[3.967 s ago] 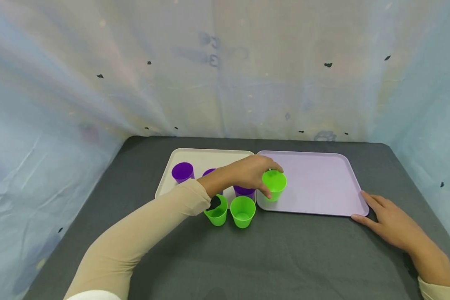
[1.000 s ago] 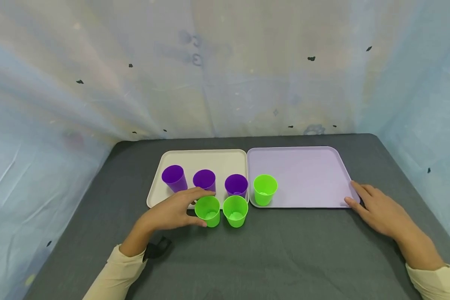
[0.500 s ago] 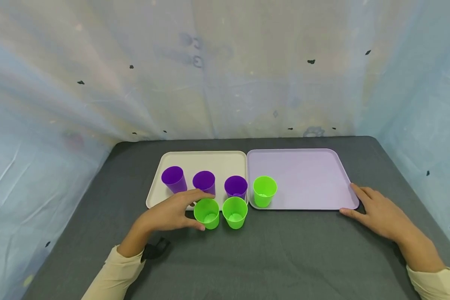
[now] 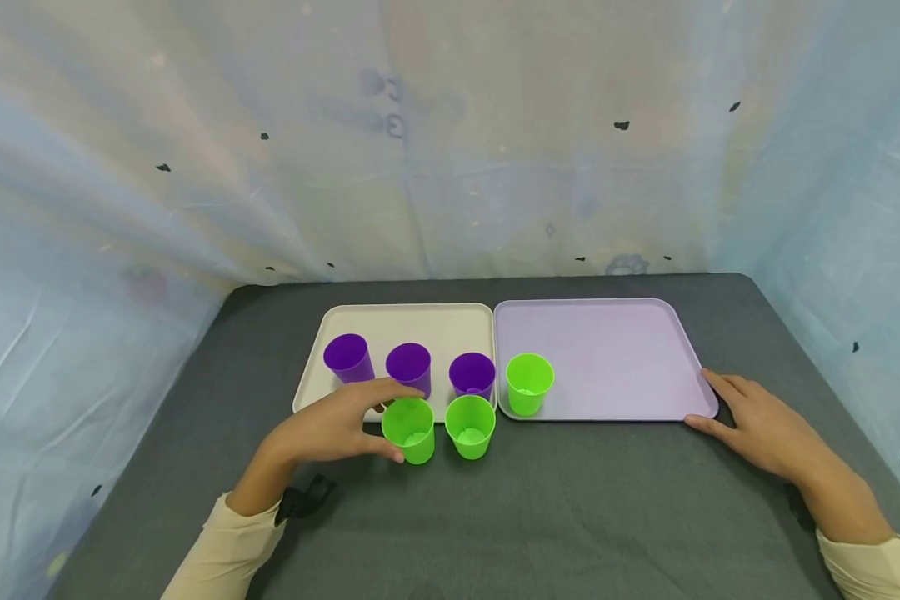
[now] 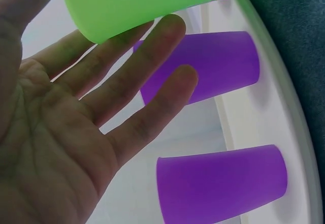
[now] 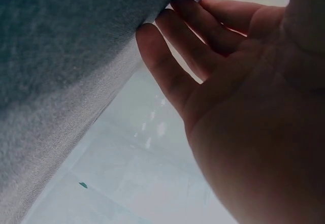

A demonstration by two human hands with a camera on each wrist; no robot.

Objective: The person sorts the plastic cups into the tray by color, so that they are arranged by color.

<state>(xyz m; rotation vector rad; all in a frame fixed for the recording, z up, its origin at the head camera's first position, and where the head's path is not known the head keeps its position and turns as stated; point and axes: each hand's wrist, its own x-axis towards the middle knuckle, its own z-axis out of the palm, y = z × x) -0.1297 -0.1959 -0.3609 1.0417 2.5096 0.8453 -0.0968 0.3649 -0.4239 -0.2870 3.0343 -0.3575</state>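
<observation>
In the head view my left hand (image 4: 326, 425) holds the left green cup (image 4: 414, 442) between thumb and fingers, at the front edge of the cream tray (image 4: 435, 321). The left wrist view shows that green cup (image 5: 152, 5) at the top, with the lower fingers spread off it. A second green cup (image 4: 471, 433) stands just to its right. The third green cup (image 4: 528, 387) is upright at the lilac tray's (image 4: 615, 358) front left corner. My right hand (image 4: 768, 429) rests with loosely extended fingers at that tray's front right corner.
Three purple cups stand in a row on the cream tray: a left one (image 4: 347, 358), a middle one (image 4: 408, 365) and a right one (image 4: 472, 373). Both trays lie side by side on a dark grey cloth (image 4: 555, 517). Pale curtains (image 4: 495, 167) enclose the back and sides.
Earlier my left hand held a green cup over the lilac tray; that cup now stands there. The hand came back left to another green cup, which has just shifted slightly left and towards me.
</observation>
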